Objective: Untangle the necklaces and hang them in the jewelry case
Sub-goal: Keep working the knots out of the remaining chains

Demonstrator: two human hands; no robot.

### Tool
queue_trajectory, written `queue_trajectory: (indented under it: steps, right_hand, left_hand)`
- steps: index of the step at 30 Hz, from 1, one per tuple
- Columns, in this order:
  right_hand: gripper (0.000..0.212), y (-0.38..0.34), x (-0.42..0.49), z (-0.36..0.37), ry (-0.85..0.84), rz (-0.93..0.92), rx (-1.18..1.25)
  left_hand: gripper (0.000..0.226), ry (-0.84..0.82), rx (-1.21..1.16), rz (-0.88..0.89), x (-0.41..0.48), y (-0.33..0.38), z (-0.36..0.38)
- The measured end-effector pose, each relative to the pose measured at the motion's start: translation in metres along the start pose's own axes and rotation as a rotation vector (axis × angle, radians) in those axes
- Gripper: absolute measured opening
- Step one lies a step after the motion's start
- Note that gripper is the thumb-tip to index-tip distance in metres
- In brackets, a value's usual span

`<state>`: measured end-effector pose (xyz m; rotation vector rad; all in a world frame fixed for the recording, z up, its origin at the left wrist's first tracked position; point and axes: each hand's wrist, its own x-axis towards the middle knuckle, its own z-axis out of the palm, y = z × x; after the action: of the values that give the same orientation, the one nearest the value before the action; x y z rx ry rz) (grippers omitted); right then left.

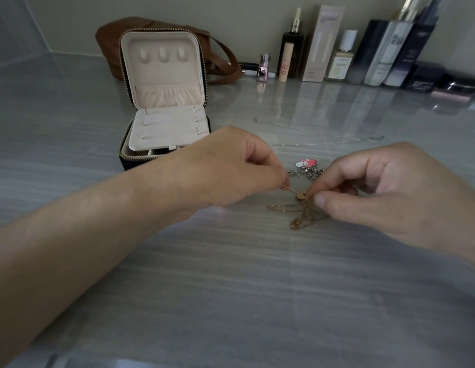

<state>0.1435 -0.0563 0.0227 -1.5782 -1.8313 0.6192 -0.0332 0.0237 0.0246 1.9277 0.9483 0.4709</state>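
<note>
Item 1, nearest us: gold necklace (301,212), heaped in loose loops on the grey table (231,288), at 4 o'clock from the case. Our left hand (225,168) pinches one end of the chain between pressed fingers (280,179); our right hand (390,192) pinches the small round charm (301,195). We judge the step best done by keeping the short span between the pinches slack, easing loops apart rather than pulling, since tension would tighten any knot.

Item 2, just beyond at 12 o'clock: silver chain (306,172) with pink charm (305,163), touching the gold heap; whether they interlock we cannot tell.

Item 3, farther: thin silver necklace (318,134), laid out apart.

Item 4, at 10 o'clock: jewelry case (164,102), open, lid upright, its hooks (163,54) bare.
</note>
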Motion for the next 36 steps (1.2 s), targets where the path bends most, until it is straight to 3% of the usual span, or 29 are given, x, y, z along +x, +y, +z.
queue_trajectory:
  steps: [9,17,21,26,36]
  right_hand:
    - [0.011,-0.003,0.001,-0.002,-0.004,0.020,0.072]
    - [0.007,0.001,0.003,0.001,0.002,0.032,0.080]
    - [0.023,-0.001,0.003,0.003,-0.007,0.022,0.087]
    - [0.027,-0.002,0.004,0.004,-0.020,0.030,0.115]
    - [0.005,0.000,0.004,0.004,0.002,0.068,0.106]
  left_hand:
    - [0.011,0.038,0.155,0.140,-0.009,0.006,0.004]
    - [0.004,0.057,0.124,0.249,-0.016,0.010,0.007]
    - [0.004,0.081,0.154,0.229,-0.014,0.008,0.010]
    - [0.002,0.093,0.179,0.209,-0.012,0.008,0.009]
    - [0.010,0.104,0.215,0.194,-0.011,0.007,0.007]
